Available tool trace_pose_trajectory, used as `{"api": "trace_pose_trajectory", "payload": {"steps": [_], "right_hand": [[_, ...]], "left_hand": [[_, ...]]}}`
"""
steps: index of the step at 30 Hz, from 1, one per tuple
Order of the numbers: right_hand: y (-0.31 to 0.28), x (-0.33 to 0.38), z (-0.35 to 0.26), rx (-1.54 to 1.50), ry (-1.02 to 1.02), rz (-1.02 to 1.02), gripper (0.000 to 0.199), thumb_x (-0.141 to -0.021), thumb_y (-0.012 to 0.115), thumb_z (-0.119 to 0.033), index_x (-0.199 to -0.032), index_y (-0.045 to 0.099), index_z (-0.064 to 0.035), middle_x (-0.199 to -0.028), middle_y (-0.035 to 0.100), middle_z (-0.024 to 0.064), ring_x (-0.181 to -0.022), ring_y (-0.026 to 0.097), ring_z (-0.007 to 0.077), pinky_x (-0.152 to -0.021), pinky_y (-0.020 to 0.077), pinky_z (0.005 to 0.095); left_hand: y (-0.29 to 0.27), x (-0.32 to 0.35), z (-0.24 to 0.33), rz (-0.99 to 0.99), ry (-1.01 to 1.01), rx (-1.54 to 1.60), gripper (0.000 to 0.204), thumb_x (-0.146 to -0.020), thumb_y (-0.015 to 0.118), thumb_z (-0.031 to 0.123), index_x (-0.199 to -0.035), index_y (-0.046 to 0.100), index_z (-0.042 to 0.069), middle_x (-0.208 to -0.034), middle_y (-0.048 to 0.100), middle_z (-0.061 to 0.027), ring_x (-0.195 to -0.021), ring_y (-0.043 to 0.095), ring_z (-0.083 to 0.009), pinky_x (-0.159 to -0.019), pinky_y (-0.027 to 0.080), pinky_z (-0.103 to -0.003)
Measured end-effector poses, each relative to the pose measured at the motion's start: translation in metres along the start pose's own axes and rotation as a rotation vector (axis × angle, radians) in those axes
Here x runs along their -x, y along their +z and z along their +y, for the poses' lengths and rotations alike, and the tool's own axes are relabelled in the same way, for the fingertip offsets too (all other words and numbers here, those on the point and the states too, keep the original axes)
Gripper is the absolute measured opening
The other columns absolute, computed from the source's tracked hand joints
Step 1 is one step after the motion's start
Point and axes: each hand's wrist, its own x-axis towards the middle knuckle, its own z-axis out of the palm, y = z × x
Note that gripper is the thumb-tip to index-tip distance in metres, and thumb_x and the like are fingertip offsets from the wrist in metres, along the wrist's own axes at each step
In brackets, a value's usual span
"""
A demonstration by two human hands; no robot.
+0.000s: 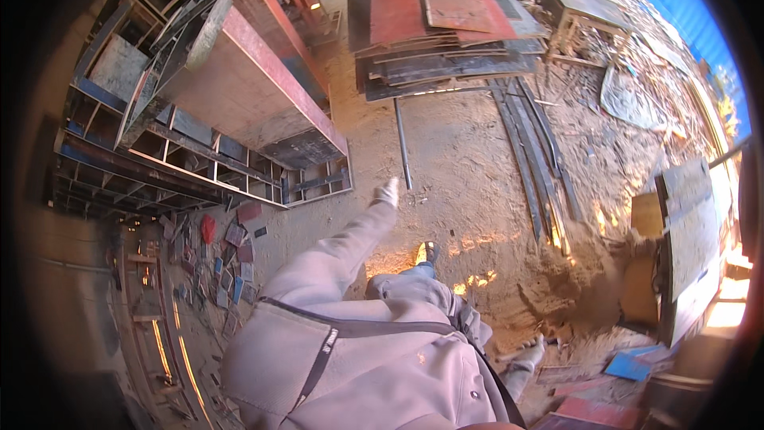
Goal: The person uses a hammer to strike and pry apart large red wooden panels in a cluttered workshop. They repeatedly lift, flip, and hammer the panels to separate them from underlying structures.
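Note:
My left arm, in a light beige sleeve, stretches forward. My left hand (pixel 388 191) wears a pale glove and is right beside the near end of a thin dark metal rod (pixel 402 143) lying on the sandy ground; it does not grip the rod. My right hand (pixel 530 350), also gloved, hangs low by my side above the sand and holds nothing. One shoe (pixel 428 252) shows below my left hand.
A stack of red-brown and dark formwork panels (pixel 438 24) lies ahead. At the left are large steel-framed forms (pixel 239 111). Long dark strips (pixel 537 159) lie on the right, and boards (pixel 684 239) stand at the far right. Small scraps (pixel 231 263) litter the ground at lower left.

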Motion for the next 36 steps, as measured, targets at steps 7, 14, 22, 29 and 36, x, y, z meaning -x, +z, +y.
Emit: {"api": "trace_pose_trajectory", "payload": {"steps": [7,14,22,29,36], "right_hand": [[0.267,0.021,-0.021,0.35,0.055,-0.231,0.026,-0.095,0.07,-0.043,-0.09,0.059,-0.02,-0.061,0.044,-0.0064,-0.047,0.042,0.012,-0.042,0.0353,0.0296],[0.46,-0.016,-0.093,0.548,0.027,-0.472,0.033,-0.095,0.069,-0.045,-0.1,0.059,-0.0146,-0.061,0.044,-0.0073,-0.047,0.043,0.0095,-0.042,0.0356,0.0272],[0.694,-0.051,-0.109,0.709,0.028,-0.525,0.024,-0.095,0.07,-0.036,-0.087,0.06,-0.0155,-0.059,0.047,-0.0046,-0.043,0.044,0.0111,-0.038,0.0351,0.0271],[0.852,0.042,-0.129,0.808,-0.294,-0.922,0.024,-0.097,0.068,-0.028,-0.085,0.064,-0.0081,-0.057,0.05,-0.0011,-0.041,0.045,0.0117,-0.039,0.0376,0.028],[0.916,0.058,-0.13,1.071,-0.457,-0.79,0.029,-0.096,0.071,-0.029,-0.079,0.056,-0.0113,-0.059,0.045,-0.0032,-0.05,0.041,0.0075,-0.045,0.0339,0.0289]], "left_hand": [[-0.07,-0.081,-0.01,0.047,-0.33,0.51,0.044,-0.098,0.053,0.055,-0.096,0.057,0.011,-0.08,0.06,-0.0104,-0.065,0.054,-0.0251,-0.06,0.044,-0.041],[-0.029,-0.154,0.088,0.142,-0.37,0.742,0.04,-0.1,0.053,0.047,-0.082,0.059,0.012,-0.059,0.061,-0.008,-0.04,0.055,-0.0244,-0.037,0.045,-0.04],[0.021,-0.33,0.182,0.17,-0.387,0.793,0.022,-0.097,0.066,0.034,-0.099,0.062,0.013,-0.081,0.067,-0.004,-0.062,0.064,-0.02,-0.049,0.053,-0.034],[0.024,-0.444,0.262,0.096,-0.207,0.642,0.031,-0.096,0.069,0.041,-0.106,0.064,0.011,-0.076,0.053,0.0057,-0.06,0.05,-0.0093,-0.053,0.046,-0.029],[0.056,-0.506,0.315,0.042,-0.349,1.205,0.089,-0.089,0.072,0.056,-0.154,0.033,0.011,-0.152,0.036,-0.0185,-0.137,0.04,-0.0353,-0.116,0.036,-0.054]]}}
